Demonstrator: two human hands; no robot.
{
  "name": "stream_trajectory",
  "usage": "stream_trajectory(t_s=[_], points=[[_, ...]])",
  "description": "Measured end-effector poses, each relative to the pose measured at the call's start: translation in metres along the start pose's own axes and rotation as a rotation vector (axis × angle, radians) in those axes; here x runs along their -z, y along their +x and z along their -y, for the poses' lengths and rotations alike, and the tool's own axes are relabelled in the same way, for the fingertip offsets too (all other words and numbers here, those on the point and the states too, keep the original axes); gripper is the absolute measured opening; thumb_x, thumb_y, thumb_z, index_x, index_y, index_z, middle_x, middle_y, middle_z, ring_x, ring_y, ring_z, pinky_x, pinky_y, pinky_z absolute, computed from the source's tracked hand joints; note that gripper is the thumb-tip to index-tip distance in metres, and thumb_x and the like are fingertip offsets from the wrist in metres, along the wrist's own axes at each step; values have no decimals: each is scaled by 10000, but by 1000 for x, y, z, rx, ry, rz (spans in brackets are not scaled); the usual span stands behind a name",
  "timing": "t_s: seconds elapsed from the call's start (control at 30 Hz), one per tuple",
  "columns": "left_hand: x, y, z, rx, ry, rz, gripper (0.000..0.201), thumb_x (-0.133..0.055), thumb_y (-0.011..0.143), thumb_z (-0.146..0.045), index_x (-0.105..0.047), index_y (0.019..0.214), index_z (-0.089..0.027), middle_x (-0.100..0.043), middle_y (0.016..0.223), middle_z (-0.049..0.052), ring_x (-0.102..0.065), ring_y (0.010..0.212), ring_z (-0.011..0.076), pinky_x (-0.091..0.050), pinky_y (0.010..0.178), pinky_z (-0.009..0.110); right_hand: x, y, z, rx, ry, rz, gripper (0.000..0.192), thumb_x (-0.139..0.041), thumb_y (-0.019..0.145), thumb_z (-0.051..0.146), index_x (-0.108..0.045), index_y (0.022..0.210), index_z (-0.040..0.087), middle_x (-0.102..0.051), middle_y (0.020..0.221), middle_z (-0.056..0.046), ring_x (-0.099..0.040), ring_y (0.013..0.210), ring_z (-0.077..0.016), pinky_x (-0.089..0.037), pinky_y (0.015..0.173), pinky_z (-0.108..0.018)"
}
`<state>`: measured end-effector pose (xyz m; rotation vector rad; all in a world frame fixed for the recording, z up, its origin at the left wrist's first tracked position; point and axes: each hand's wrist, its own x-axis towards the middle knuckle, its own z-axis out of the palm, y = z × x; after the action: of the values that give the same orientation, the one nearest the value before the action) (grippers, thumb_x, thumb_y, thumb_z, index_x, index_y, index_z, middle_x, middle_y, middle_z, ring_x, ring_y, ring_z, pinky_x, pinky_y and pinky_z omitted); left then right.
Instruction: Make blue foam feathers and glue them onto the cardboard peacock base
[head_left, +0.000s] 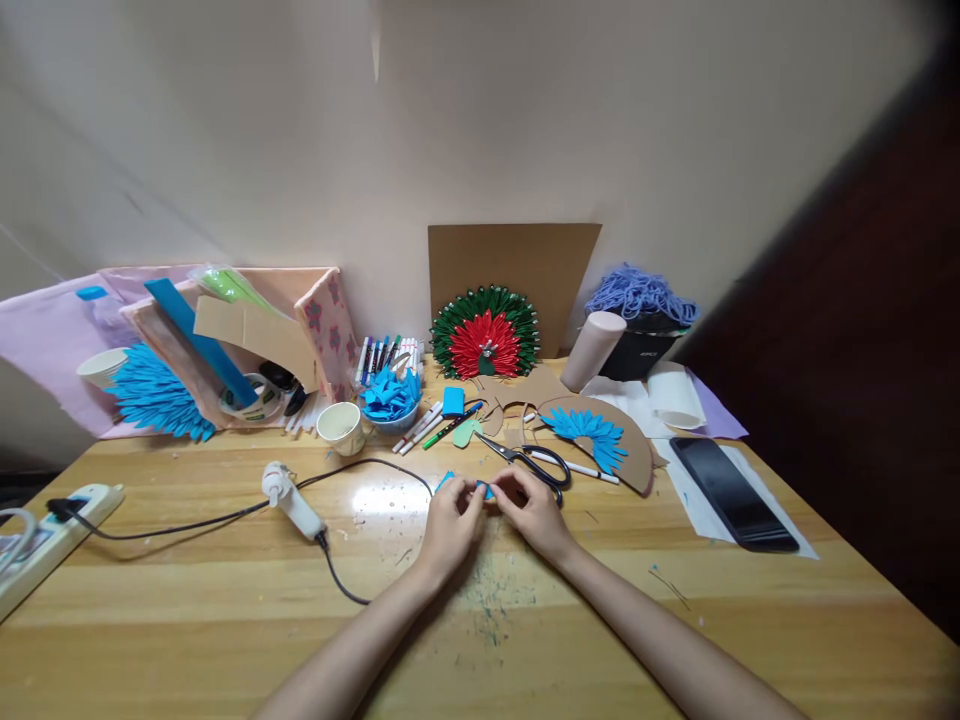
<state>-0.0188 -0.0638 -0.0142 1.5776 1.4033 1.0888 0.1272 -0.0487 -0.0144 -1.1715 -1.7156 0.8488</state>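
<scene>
1. Blue piece (486, 491) is held low over the counter (187, 640), between both hands; if it is let slip, it could be soiled by the dark specks (487, 597) below.
2. Beyond the right hand (535, 510), the blue petals (598, 428) of a cardboard fan (637, 452) could be knocked loose by a careless reach.
3. Right hand and left hand (454, 514) are nearly closed, fingertips pinched on the piece; it could be creased by pressure, though grip force cannot be told.
4. Scissors (516, 456), just beyond the right hand, could be bumped by its knuckles.
</scene>
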Motion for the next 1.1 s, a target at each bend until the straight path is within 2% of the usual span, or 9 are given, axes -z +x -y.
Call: stream_trajectory(t_s=[0.33, 0.57, 0.83, 0.93, 1.1], points=[[-2, -3, -4, -108, 158, 81, 208, -431, 850, -299, -538, 727, -169, -562, 701, 21, -490, 671, 148, -365, 624, 255, 3, -1, 2, 76, -22, 33, 121, -522, 814, 263, -616, 805, 188, -563, 798, -45, -551, 709, -155, -469, 595, -249], [-2, 0, 0, -57, 9, 86, 212, -435, 844, -301, -588, 810, -158, -599, 779, 38, -525, 728, 155, -391, 667, 255, 2, -3, -1, 197, -14, -8, 87, -539, 800, 201, -620, 832, 199, -571, 815, -49, -560, 743, -164, -486, 641, -274], [0, 4, 0, 48, -250, 96, 248, -451, 827, -341, -589, 742, -154, -579, 701, 9, -524, 676, 137, -404, 641, 237, 2, -3, -2, 251, -18, -12, 135, -535, 812, 200, -643, 891, 221, -611, 840, -57, -588, 789, -179, -500, 697, -303], [0, 3, 1, 53, -270, 91, 269, -453, 831, -372, -580, 743, -151, -571, 696, 4, -527, 676, 132, -406, 642, 231, 2, -3, -2, 261, -14, -13, 138, -544, 809, 200, -644, 903, 220, -622, 840, -56, -589, 800, -181, -495, 720, -311], [-1, 3, 3, 37, -219, 64, 286, -436, 850, -385, -583, 774, -151, -588, 738, 20, -540, 726, 142, -413, 678, 236, 3, -2, -1, 199, 17, -23, 144, -558, 808, 234, -652, 915, 214, -629, 846, -56, -598, 780, -171, -502, 685, -286]])
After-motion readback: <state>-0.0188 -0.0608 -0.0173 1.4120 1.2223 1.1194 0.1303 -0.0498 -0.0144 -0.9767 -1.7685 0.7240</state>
